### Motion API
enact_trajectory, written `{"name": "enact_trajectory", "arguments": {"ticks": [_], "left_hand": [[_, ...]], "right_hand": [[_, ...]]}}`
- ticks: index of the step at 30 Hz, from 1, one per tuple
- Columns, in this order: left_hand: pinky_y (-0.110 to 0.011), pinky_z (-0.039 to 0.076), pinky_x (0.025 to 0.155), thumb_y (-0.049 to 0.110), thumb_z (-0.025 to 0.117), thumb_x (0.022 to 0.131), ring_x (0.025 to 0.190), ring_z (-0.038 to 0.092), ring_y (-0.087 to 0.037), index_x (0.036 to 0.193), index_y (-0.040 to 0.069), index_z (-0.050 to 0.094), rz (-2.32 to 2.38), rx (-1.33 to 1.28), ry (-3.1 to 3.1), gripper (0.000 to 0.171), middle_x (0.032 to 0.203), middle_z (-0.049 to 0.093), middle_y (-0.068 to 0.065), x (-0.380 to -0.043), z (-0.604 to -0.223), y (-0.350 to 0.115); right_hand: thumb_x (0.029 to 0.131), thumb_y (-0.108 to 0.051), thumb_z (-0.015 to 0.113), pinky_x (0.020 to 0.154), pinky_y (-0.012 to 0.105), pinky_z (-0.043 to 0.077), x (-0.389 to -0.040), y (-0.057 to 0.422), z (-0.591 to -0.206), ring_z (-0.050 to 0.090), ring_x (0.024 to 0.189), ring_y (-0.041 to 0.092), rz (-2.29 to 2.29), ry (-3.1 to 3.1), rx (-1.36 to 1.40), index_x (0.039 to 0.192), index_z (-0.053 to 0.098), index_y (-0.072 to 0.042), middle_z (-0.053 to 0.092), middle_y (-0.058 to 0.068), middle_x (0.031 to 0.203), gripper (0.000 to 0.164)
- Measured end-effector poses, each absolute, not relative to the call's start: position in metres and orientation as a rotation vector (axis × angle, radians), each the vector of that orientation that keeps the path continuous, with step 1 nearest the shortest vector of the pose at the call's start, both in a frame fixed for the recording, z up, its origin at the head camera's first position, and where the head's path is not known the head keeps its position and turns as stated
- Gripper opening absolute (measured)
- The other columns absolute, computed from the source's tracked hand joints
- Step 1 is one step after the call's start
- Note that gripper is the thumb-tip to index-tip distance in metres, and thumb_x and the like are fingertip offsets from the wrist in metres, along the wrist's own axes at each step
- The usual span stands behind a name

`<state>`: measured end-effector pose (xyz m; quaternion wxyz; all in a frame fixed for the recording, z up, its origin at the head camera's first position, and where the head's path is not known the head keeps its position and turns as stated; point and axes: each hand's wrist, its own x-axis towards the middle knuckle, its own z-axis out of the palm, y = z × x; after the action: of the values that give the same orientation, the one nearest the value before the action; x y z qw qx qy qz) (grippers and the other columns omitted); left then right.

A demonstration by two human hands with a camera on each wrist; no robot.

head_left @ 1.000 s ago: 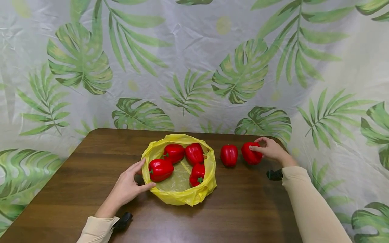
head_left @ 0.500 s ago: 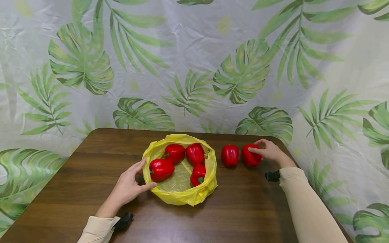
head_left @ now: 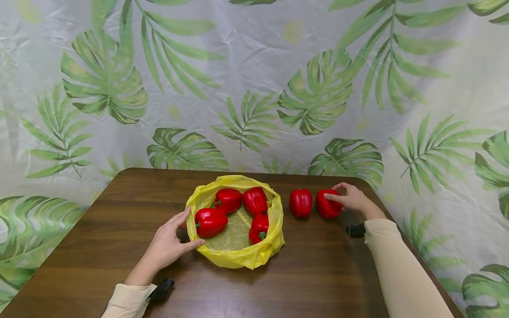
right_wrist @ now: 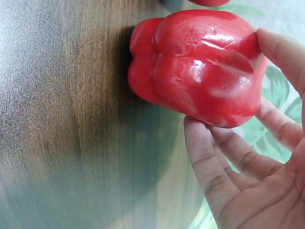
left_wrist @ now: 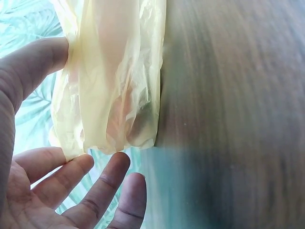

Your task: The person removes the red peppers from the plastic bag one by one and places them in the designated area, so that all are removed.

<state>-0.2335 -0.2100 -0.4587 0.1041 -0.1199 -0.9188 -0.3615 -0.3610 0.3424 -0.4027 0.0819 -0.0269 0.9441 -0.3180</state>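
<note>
Here the right hand (head_left: 355, 198) pinches a pepper (right_wrist: 198, 67), left hand (head_left: 166, 242) spread against a bag (head_left: 238, 258).

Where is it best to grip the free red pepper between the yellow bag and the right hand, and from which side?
Probably from above, pinching the free pepper high on its near and far faces. The yellow bag and the held pepper in the right hand flank it closely, leaving narrow gaps; its rounded sides may suit this.

The whole background's covered by a pale, kinda shiny sheet (head_left: 254, 57) printed with big green leaves (head_left: 105, 84), and some soft glare (head_left: 246, 302) is caught on the dark wood-grain table (head_left: 326, 274) in front.
</note>
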Motion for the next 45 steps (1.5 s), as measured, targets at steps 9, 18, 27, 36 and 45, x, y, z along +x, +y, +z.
{"name": "enact_trajectory", "arguments": {"ticks": [9, 18, 27, 36, 45], "left_hand": [[-0.026, 0.059, 0.076, 0.04, 0.097, 0.08, 0.115, 0.069, -0.029, 0.16, -0.001, 0.048, -1.055, -0.348, -2.714, 0.102, 0.159, 0.055, -0.022, -0.233, -0.458, -0.21], [-0.026, 0.059, 0.076, 0.039, 0.097, 0.08, 0.114, 0.069, -0.029, 0.16, -0.001, 0.048, -1.047, -0.351, -2.708, 0.102, 0.159, 0.055, -0.022, -0.233, -0.459, -0.21], [-0.025, 0.058, 0.075, 0.04, 0.097, 0.079, 0.112, 0.07, -0.029, 0.159, -0.002, 0.049, -1.039, -0.363, -2.697, 0.102, 0.158, 0.056, -0.023, -0.233, -0.46, -0.211], [-0.032, 0.058, 0.08, 0.04, 0.097, 0.08, 0.111, 0.071, -0.027, 0.159, -0.003, 0.048, -1.008, -0.374, -2.696, 0.102, 0.158, 0.057, -0.022, -0.234, -0.46, -0.21], [-0.03, 0.057, 0.079, 0.042, 0.096, 0.079, 0.111, 0.071, -0.027, 0.159, -0.002, 0.049, -1.008, -0.369, -2.701, 0.102, 0.157, 0.057, -0.023, -0.233, -0.459, -0.211]], "right_hand": [[0.104, -0.051, 0.065, 0.084, 0.044, 0.065, -0.362, 0.335, -0.403, 0.073, 0.088, 0.026, -0.949, 2.831, -0.073, 0.145, 0.048, 0.003, 0.056, 0.036, 0.14, 0.07], [0.106, -0.05, 0.063, 0.084, 0.044, 0.066, -0.364, 0.33, -0.406, 0.074, 0.086, 0.025, -0.925, 2.82, -0.067, 0.148, 0.046, 0.003, 0.054, 0.037, 0.143, 0.07], [0.106, -0.048, 0.064, 0.079, 0.042, 0.066, -0.364, 0.327, -0.405, 0.075, 0.079, 0.023, -0.959, 2.807, -0.086, 0.146, 0.045, 0.005, 0.063, 0.036, 0.132, 0.069], [0.105, -0.051, 0.063, 0.078, 0.041, 0.066, -0.362, 0.326, -0.404, 0.078, 0.079, 0.029, -0.922, 2.822, -0.086, 0.146, 0.046, 0.004, 0.063, 0.033, 0.129, 0.071], [0.107, -0.051, 0.061, 0.08, 0.044, 0.066, -0.362, 0.326, -0.4, 0.078, 0.08, 0.034, -0.862, 2.812, -0.104, 0.148, 0.043, 0.006, 0.064, 0.035, 0.127, 0.072]]}}
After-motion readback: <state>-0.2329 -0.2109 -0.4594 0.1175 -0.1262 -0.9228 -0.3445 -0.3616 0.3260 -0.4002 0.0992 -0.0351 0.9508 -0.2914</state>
